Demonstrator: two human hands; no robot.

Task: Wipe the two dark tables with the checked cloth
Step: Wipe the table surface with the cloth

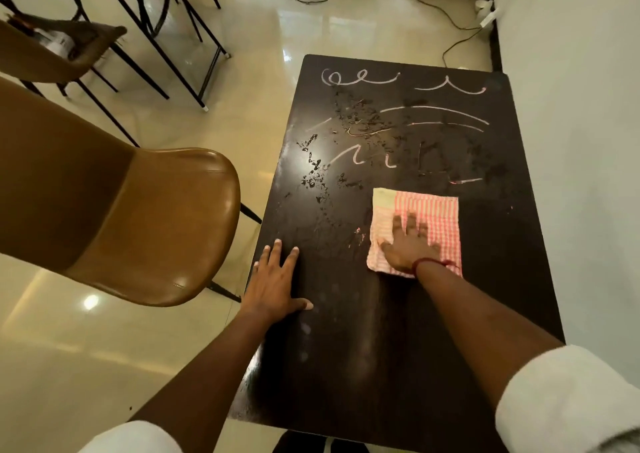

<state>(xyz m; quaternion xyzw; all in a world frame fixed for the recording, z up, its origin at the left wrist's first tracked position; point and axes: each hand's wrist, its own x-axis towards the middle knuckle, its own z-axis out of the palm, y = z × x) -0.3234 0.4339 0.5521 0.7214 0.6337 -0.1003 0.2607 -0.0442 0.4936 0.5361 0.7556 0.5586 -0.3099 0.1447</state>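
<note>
Right hand (410, 244) pressed flat, fingers spread, on the checked cloth (420, 222) mid-right of the dark glossy bench (346, 348), left hand (277, 279) splayed empty near its left edge, pale squiggles (398, 120) (chalk maybe?) filling the upper half.

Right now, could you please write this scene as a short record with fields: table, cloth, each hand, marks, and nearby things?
table: dark table, beside the wall
cloth: checked cloth, spread flat on the right half
right hand: right hand pressed flat on the cloth, fingers spread
left hand: left hand flat on bare table near the left edge, holding nothing
marks: pale scribbles and wet droplets on the far half
nearby: brown chair to the left
</note>
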